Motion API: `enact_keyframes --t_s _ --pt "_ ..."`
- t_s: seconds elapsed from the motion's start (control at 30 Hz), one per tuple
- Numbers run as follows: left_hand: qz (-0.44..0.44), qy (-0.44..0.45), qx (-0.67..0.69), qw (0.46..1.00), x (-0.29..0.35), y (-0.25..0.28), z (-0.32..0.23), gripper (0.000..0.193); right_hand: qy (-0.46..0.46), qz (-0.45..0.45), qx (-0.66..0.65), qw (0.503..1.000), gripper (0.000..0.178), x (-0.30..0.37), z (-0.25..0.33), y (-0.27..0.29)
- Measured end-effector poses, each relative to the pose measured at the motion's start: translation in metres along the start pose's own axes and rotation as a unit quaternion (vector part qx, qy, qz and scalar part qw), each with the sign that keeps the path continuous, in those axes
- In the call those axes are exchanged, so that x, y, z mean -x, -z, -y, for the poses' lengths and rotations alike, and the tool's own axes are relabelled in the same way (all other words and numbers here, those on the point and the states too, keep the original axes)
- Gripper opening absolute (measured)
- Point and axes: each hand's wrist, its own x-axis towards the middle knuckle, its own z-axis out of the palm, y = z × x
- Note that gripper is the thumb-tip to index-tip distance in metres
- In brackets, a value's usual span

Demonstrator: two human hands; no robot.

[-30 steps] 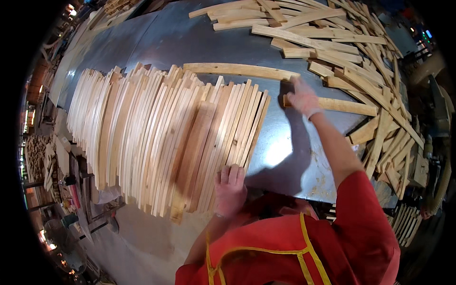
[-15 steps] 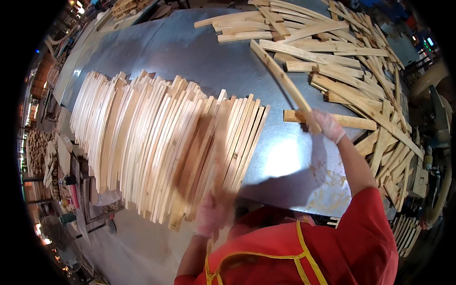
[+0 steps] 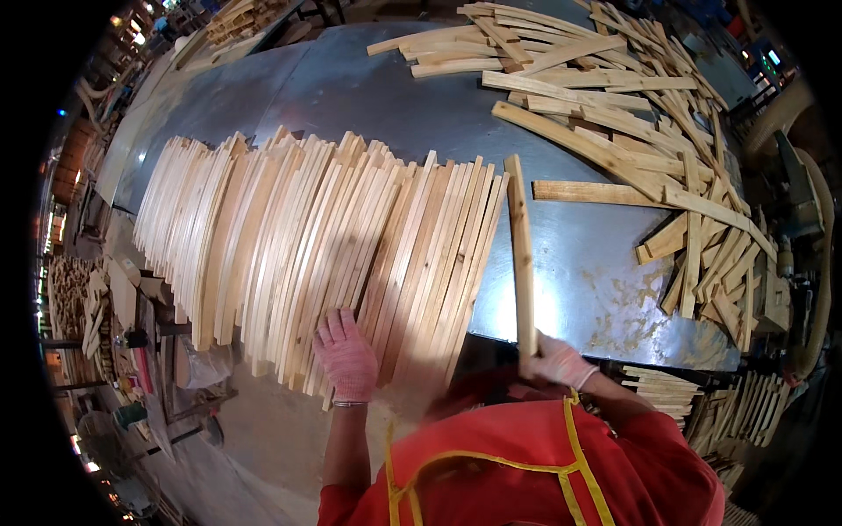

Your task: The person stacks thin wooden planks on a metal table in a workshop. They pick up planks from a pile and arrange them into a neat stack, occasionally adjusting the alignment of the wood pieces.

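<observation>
My right hand (image 3: 558,361), in a pale knit glove, is closed around the near end of a wooden strip (image 3: 521,250). The strip stands just right of a long row of wooden strips (image 3: 289,237), pointing away from me, with a narrow gap to the row. My left hand (image 3: 347,358), in a pinkish knit glove, rests against the near ends of the row with its fingers stretched out. The row's strips stand side by side on the metal tabletop (image 3: 351,83), their near ends uneven and jutting past the table edge.
A jumbled pile of wooden strips (image 3: 614,114) covers the table's far right. One strip (image 3: 588,192) sticks out of it toward the row. More stacked strips (image 3: 662,394) lie below the table's right edge. A clear plastic bag (image 3: 203,364) hangs at the lower left.
My right hand has drawn its strip left and toward me, from beside the pile to beside the row. My left hand has moved left and up onto the row's near ends.
</observation>
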Motion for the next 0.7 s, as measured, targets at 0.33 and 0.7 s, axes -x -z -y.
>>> enact_keyframes --t_s 0.33,0.7 --pt "-0.03 0.036 -0.085 0.995 0.001 0.001 -0.032 0.074 0.216 -0.071 0.082 0.97 0.042 -0.104 0.074 0.095" --pt "0.067 -0.206 0.068 0.974 -0.006 -0.004 -0.189 0.074 -0.004 -0.311 0.18 0.933 0.06 -0.144 -0.03 0.344"
